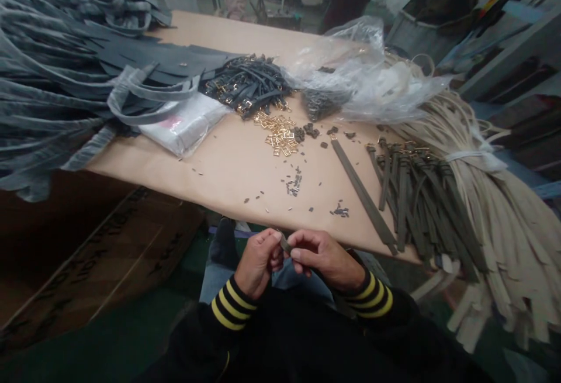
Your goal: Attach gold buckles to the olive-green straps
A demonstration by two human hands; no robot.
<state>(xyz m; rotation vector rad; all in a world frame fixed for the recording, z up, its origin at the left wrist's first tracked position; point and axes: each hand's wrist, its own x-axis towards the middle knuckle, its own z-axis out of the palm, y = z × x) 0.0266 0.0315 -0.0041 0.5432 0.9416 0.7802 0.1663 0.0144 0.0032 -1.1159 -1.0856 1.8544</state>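
Note:
My left hand (258, 263) and my right hand (322, 257) pinch a small olive strap piece (285, 244) between their fingertips, above my lap and just below the table's front edge. A long olive strap (362, 191) lies on the brown paper table top (228, 172), nearest my right hand. Further right lies a bundle of buckled olive straps (416, 207). Loose brass buckles (278, 135) sit in a heap ahead of my hands, with small dark metal bits (294, 185) scattered nearer me. Behind them lies a pile of dark buckled straps (248, 85).
A large heap of grey strips (56, 85) covers the table's left end, and a bound bundle of cream strips (486, 207) hangs over the right. A plastic bag (372, 82) and white packet (184, 126) lie on the table. A cardboard box (87, 248) stands at lower left.

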